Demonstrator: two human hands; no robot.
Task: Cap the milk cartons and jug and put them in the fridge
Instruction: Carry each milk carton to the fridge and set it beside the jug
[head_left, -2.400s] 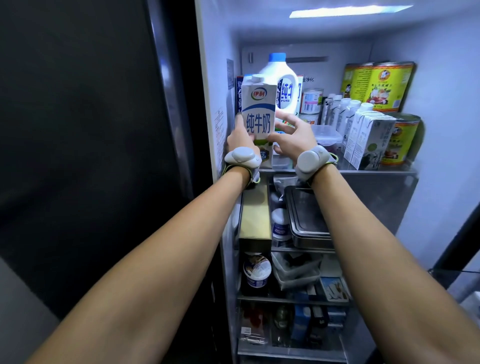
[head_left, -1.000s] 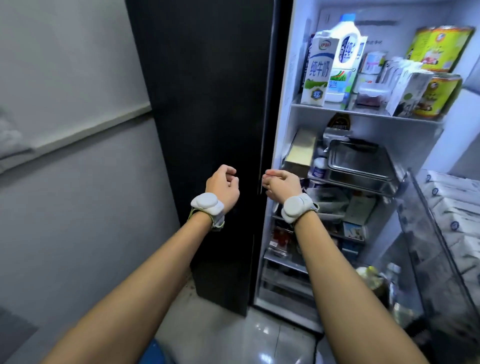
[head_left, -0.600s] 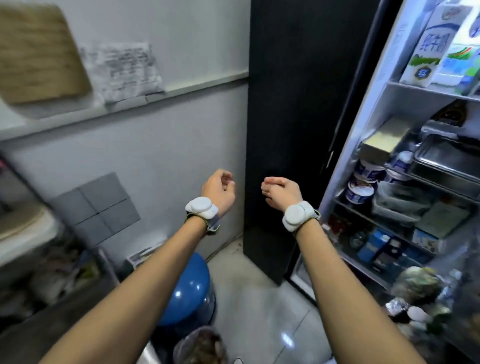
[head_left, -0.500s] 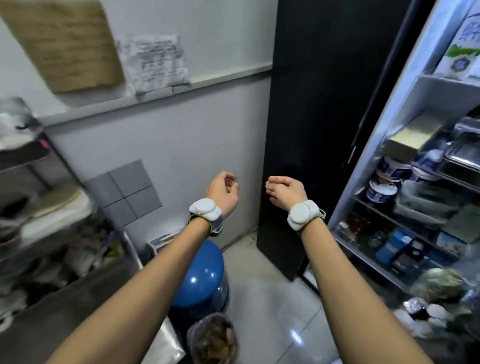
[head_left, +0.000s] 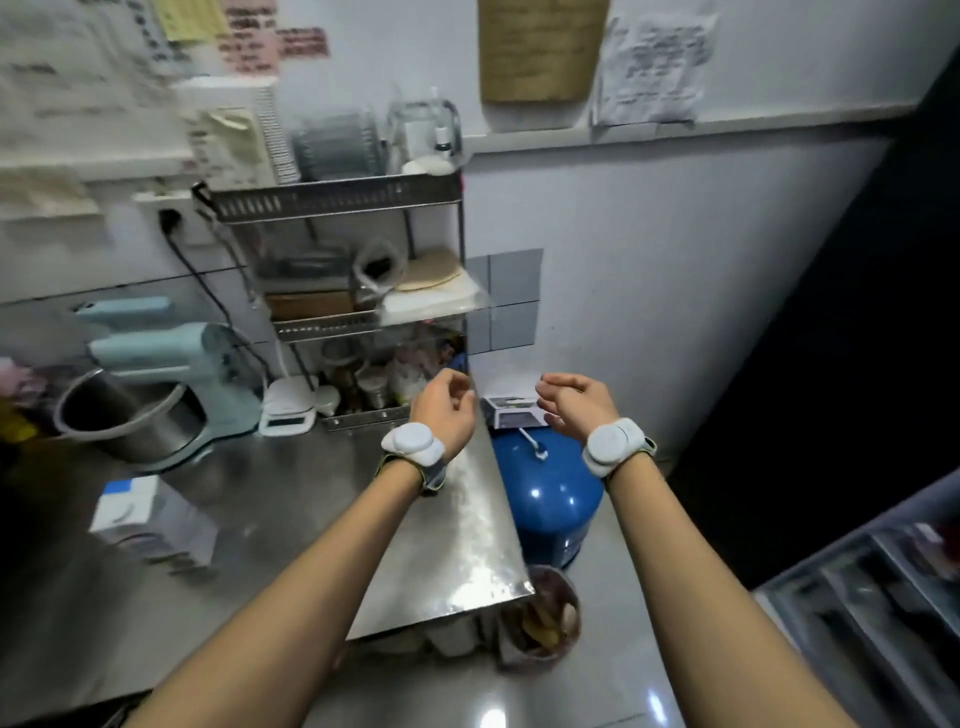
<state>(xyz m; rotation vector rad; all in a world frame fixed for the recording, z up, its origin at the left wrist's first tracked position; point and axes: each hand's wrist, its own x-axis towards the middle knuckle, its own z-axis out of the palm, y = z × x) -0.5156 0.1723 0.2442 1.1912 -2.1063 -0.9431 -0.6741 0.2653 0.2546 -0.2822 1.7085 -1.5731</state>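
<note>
Evidently your left hand (head_left: 444, 410) and right hand (head_left: 571, 402) hung loosely curled, empty, at the counter (head_left: 311, 519) edge. One carton (head_left: 150, 514) on it probably awaited capping.

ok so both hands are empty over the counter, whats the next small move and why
Probably reach the left hand down and leftward to the white and blue carton on the steel counter. That hand and the right hand hold nothing, fingers loosely curled, and it is the only carton-like thing in view there. It is blurred, so its cap cannot be judged.
</note>
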